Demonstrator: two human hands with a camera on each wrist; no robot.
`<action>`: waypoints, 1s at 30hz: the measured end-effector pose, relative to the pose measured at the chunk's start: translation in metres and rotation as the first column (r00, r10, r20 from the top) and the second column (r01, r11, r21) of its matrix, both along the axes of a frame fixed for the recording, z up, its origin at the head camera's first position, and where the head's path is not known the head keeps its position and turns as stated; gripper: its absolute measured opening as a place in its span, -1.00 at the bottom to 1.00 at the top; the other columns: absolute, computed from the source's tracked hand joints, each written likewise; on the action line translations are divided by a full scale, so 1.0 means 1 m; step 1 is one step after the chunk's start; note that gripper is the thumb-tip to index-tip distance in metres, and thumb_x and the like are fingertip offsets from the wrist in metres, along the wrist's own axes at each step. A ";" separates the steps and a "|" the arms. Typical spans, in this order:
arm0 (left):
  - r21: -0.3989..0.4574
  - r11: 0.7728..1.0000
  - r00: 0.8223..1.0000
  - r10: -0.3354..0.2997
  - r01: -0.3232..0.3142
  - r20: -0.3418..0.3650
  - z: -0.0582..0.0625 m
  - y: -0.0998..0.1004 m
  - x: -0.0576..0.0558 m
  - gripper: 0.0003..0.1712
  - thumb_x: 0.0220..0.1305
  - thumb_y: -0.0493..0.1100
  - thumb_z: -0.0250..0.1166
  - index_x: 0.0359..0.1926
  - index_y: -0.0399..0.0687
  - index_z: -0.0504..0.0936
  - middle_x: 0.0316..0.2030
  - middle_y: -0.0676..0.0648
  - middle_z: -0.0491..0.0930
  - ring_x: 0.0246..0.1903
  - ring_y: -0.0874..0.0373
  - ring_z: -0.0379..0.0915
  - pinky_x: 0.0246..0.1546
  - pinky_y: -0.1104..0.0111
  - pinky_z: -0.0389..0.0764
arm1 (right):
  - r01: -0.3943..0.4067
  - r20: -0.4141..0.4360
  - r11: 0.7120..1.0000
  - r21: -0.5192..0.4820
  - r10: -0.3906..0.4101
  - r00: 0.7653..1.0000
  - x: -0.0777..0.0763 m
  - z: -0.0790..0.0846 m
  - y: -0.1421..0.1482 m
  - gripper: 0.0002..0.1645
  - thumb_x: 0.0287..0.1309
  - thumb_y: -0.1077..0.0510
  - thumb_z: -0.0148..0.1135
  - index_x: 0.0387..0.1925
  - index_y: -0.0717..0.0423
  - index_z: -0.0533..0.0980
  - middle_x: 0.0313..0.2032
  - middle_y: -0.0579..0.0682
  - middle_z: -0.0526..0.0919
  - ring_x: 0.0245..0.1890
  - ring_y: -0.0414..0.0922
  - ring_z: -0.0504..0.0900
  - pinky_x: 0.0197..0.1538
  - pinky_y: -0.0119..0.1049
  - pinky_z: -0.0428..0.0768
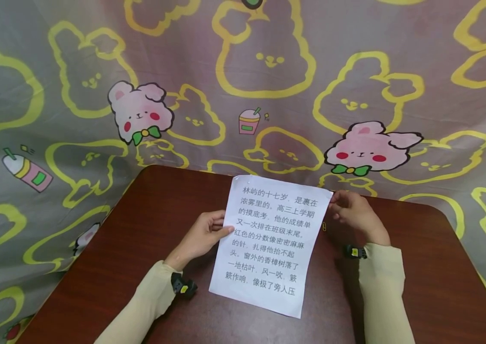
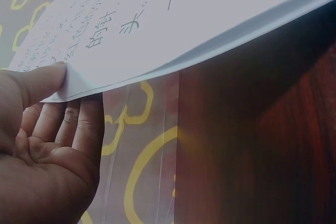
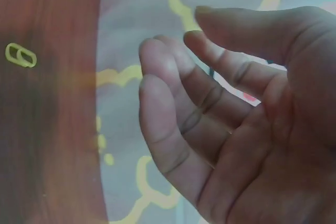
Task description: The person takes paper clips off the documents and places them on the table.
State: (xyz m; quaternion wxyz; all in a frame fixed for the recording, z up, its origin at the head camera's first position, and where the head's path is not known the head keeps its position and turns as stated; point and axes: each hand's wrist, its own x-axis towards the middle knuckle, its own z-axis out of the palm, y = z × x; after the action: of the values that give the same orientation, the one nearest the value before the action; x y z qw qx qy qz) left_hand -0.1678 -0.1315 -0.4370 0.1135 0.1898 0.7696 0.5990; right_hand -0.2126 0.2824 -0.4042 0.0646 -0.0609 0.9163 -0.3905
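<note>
White paper (image 1: 269, 248) printed with large Chinese characters is held up over the table, tilted. My left hand (image 1: 202, 239) pinches its left edge, thumb on the printed face and fingers behind. In the left wrist view, the near edge of the paper (image 2: 173, 45) looks doubled, like more than one layer. Beside the upper right corner is my right hand (image 1: 356, 215). The right wrist view shows that hand (image 3: 226, 108) with loosely bent fingers, a gap between thumb and index fingertip, and nothing held. A yellow paper clip (image 1: 324, 226) lies on the table below it.
The dark reddish-brown wooden table (image 1: 174, 200) has rounded far corners. Behind it hangs a grey curtain (image 1: 234, 71) with yellow outlines and pink cartoon animals, close to the table's back edge. Each wrist wears a small black camera (image 1: 183, 285).
</note>
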 end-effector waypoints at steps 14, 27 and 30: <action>-0.007 1.000 1.000 0.005 -0.005 -0.007 -0.001 0.000 0.000 -0.60 0.46 -0.34 0.27 0.28 -0.24 0.58 -0.02 -0.31 0.78 -0.23 0.01 0.81 -0.22 0.32 0.79 | 0.049 -0.128 0.998 0.036 -0.044 0.991 0.011 0.024 -0.009 -0.71 0.46 0.10 0.23 0.05 0.22 0.55 -0.07 0.26 0.70 -0.24 0.05 0.69 -0.21 -0.31 0.65; -0.011 1.000 1.000 0.010 -0.010 -0.004 -0.002 0.000 0.000 -0.61 0.47 -0.34 0.27 0.27 -0.24 0.59 -0.03 -0.31 0.78 -0.24 0.02 0.81 -0.24 0.33 0.79 | 0.106 -0.272 0.993 0.053 -0.088 0.958 0.021 0.039 -0.018 -0.72 0.45 0.11 0.25 0.06 0.19 0.59 -0.09 0.22 0.74 -0.22 0.09 0.72 -0.22 -0.35 0.59; -0.017 1.000 1.000 0.014 -0.014 -0.003 -0.001 0.000 -0.001 -0.60 0.46 -0.34 0.27 0.27 -0.23 0.59 -0.03 -0.30 0.78 -0.24 0.03 0.81 -0.23 0.33 0.79 | 0.119 -0.312 0.992 0.046 -0.099 0.945 0.023 0.042 -0.019 -0.73 0.44 0.11 0.25 0.05 0.17 0.60 -0.09 0.20 0.75 -0.24 0.08 0.70 -0.21 -0.39 0.59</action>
State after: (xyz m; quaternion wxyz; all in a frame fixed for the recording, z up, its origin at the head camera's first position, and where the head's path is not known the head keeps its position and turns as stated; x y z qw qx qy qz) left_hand -0.1683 -0.1311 -0.4379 0.1097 0.1845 0.7762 0.5929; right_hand -0.1892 0.2632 -0.3623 -0.0993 -0.0682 0.9291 -0.3497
